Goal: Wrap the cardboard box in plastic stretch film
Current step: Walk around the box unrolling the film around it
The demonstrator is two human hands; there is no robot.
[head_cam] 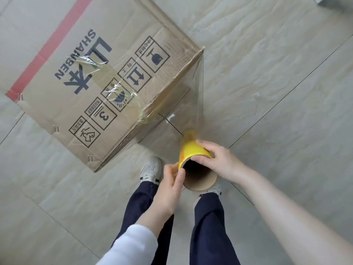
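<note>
Gripping the film roll, the left hand and right hand are curling round it; the stretch film is reaching to the near corner of the cardboard box, which is sitting on the floor; pulling too hard could tear it loose.

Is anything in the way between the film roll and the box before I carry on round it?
Nothing visible. The left hand and right hand hold the film roll, and the stretch film runs unbroken to the cardboard box at its near corner. Only tiled floor shows beside that corner.
</note>
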